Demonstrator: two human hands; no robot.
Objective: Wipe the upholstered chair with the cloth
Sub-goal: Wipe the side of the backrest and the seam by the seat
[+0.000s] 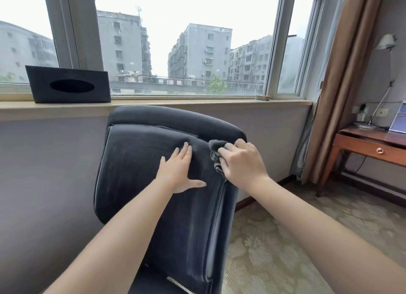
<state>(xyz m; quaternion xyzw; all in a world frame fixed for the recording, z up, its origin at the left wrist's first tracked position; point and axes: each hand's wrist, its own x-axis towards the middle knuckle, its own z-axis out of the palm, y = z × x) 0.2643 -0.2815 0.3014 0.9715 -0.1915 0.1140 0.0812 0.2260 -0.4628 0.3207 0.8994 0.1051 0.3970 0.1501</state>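
A head-worn view looks down at two bare forearms reaching forward to a dark upholstered chair (153,184) that stands against the wall under a wide window. The chair's padded back faces the viewer and fills the middle of the view.

The left hand (179,173) lies flat on the back cushion, near its upper right part. Its fingers (186,150) are straight and close together, pointing up, with the thumb spread out to the right; the hand is released and holds nothing, only pressing on the fabric.

The right hand (239,159) is at the cushion's upper right edge, knuckles up, wrist bent slightly inward. Its fingers are curled around a bunched grey cloth (216,151), which pokes out to the left of and below the hand and touches the chair's piped seam, just beside the left hand's fingertips.

On the window sill (197,104) above the chair, towards its left end, stands a black tissue box (68,85). To the right, a brown curtain (342,85) hangs beside a wooden table (371,144) that has a drawer and carries a lamp (382,78). Patterned carpet (274,239) covers the floor
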